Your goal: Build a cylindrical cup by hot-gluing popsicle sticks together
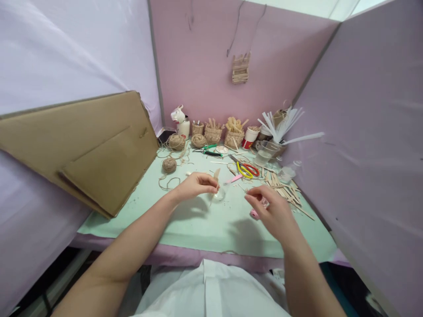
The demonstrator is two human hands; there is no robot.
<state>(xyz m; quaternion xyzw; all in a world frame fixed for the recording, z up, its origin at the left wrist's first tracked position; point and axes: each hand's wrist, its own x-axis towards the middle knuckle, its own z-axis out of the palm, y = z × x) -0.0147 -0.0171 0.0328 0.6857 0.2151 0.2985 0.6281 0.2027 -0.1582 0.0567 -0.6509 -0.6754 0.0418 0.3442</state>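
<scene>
My left hand (198,184) is closed in a pinch on a flat wooden craft stick (217,173), held over a small clear dish (219,194). To the right, my right hand (272,213) pinches a thin pale stick (242,189) pointing toward the left hand; its exact kind is too small to tell. Below the right fingers lies a pink object (254,214), partly hidden. A pink-handled tool (235,178) rests between the hands, beyond them, near yellow-handled scissors (245,170) and red-handled scissors (251,169).
Loose wooden sticks (284,189) lie scattered at right, beside clear plastic cups (264,154). Twine balls (169,165), green-handled pliers (211,152) and stick-filled baskets (234,137) stand farther back. A large cardboard panel (102,167) leans at left. A small wooden piece (240,70) hangs behind.
</scene>
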